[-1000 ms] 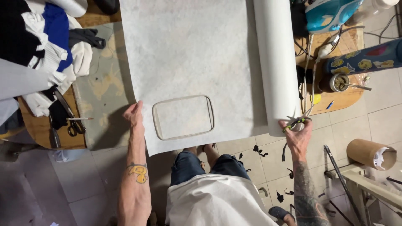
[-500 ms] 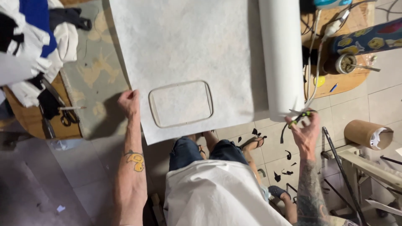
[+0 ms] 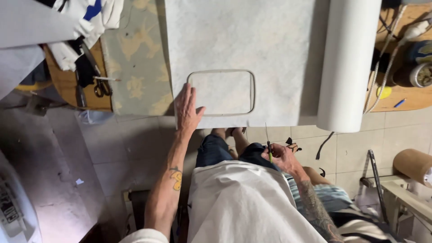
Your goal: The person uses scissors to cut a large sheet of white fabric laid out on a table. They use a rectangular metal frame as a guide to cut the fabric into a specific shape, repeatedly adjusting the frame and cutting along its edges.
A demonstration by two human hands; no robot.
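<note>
Sheet (image 3: 243, 40) under flat left hand (image 3: 186, 110); right hand (image 3: 281, 155) fingers (image 3: 273, 158) grip scissors (image 3: 268, 146).

Metal scissors with dark handles (image 3: 100, 85) are lying on the brown wooden board (image 3: 63, 85), just beside a pile of white and blue cloth (image 3: 78, 27). A brown cardboard tube (image 3: 411, 164) is sitting lower right. Black fabric scraps (image 3: 323, 146) are littering the beige tiled floor (image 3: 135, 144).

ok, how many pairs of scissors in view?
2. One pair of scissors is in the right hand, below the table edge. The other pair lies on the wooden bench at left. More may be hidden under the clothes there.
</note>
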